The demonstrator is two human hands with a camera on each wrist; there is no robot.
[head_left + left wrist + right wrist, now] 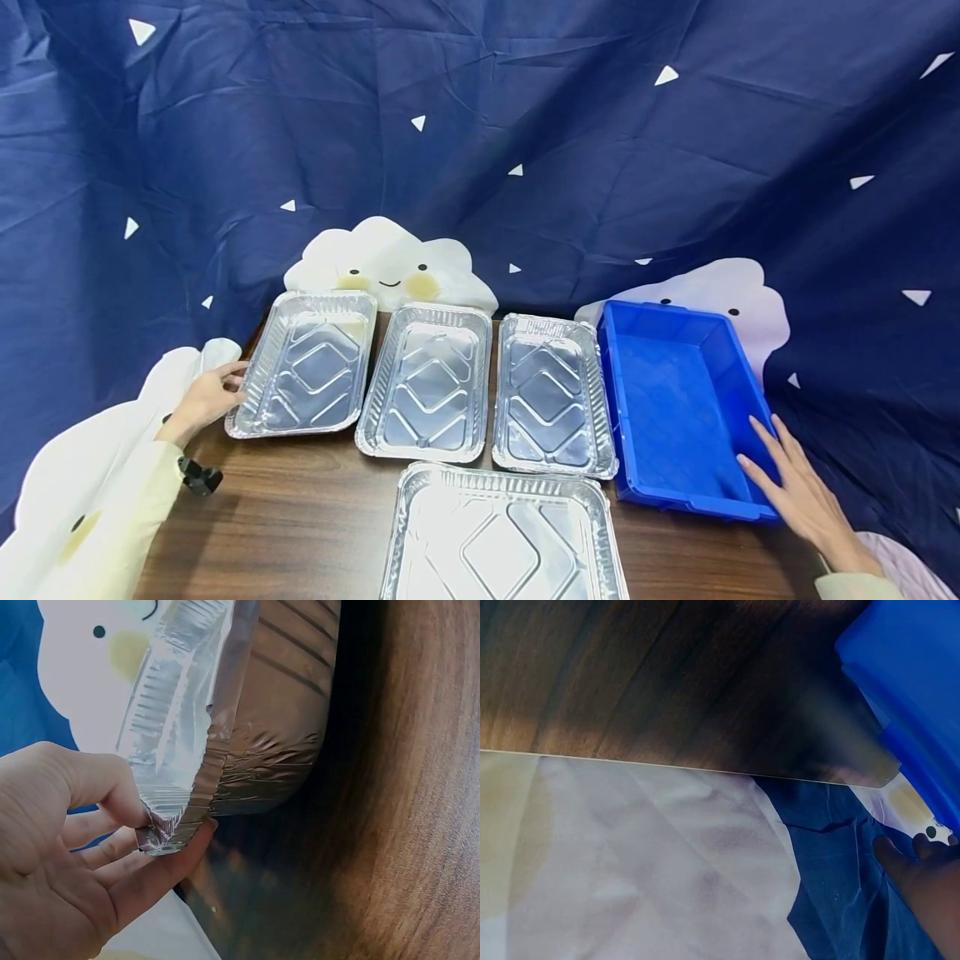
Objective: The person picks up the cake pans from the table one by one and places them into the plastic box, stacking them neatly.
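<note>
At the left end of the row, my left hand (204,402) grips the outer rim of a foil tray (311,367). The left wrist view has the thumb over the corner of the foil tray (274,697) and fingers beneath it; that side appears raised off the table. My right hand (810,496) is at the right rim of a blue plastic bin (675,408), fingers spread and fairly straight. Whether they touch the rim, I cannot tell. Only part of the right hand (922,889) shows in the right wrist view, below the bin's edge (915,667).
Two more foil trays (427,383) (551,396) stand between the left tray and the bin. A larger-looking foil tray (502,542) lies in front, cut off by the frame. Beneath is a wooden table (300,517); a navy cloth (480,108) with clouds hangs behind.
</note>
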